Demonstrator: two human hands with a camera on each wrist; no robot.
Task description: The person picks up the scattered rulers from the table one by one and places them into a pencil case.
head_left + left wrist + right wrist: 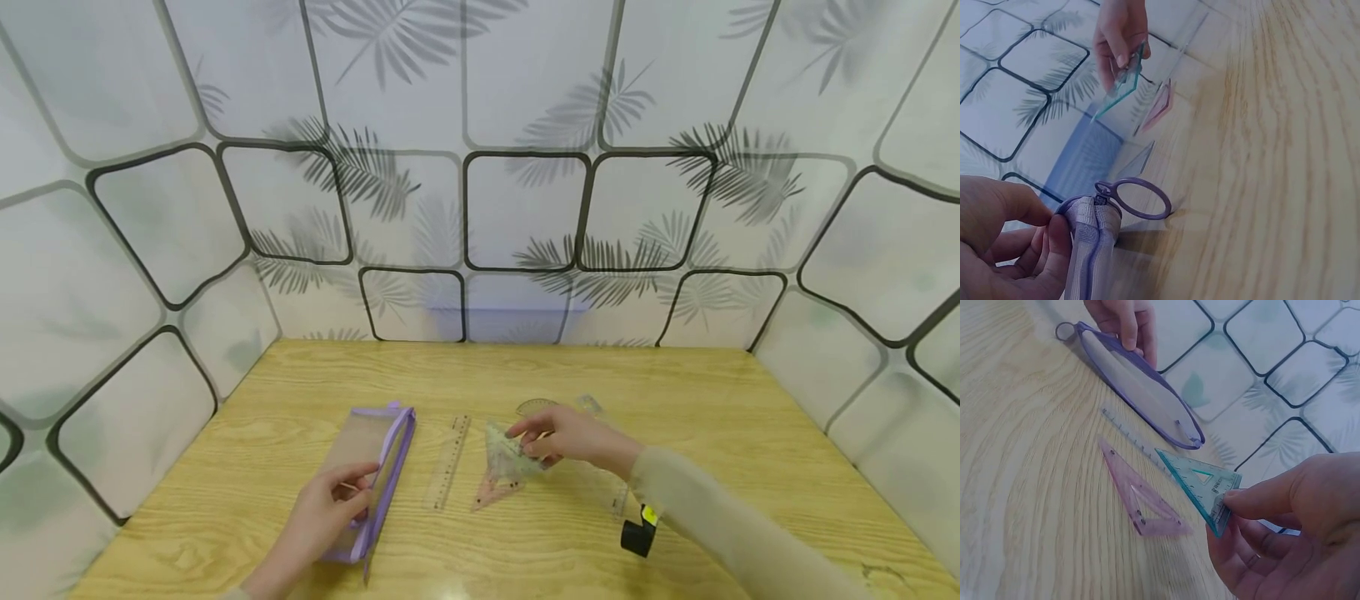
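My left hand (326,508) pinches the edge of a purple-trimmed mesh pouch (361,433), whose zipped side stands parted in the right wrist view. A ring pull (1147,199) hangs at the pouch's end. Between thumb and fingers, my right hand (566,435) holds a green-tinted set square (1200,481) by one corner, raised above the table. Below it a pink set square (1138,497) lies flat. A clear ruler (448,462) lies between the pouch and the pink set square.
A protractor (536,407) lies behind my right hand. Another clear ruler (617,498) lies partly under my right forearm. A black object with a yellow patch (638,535) is beside my right sleeve. Patterned curtain (525,208) surrounds the wooden table (495,567).
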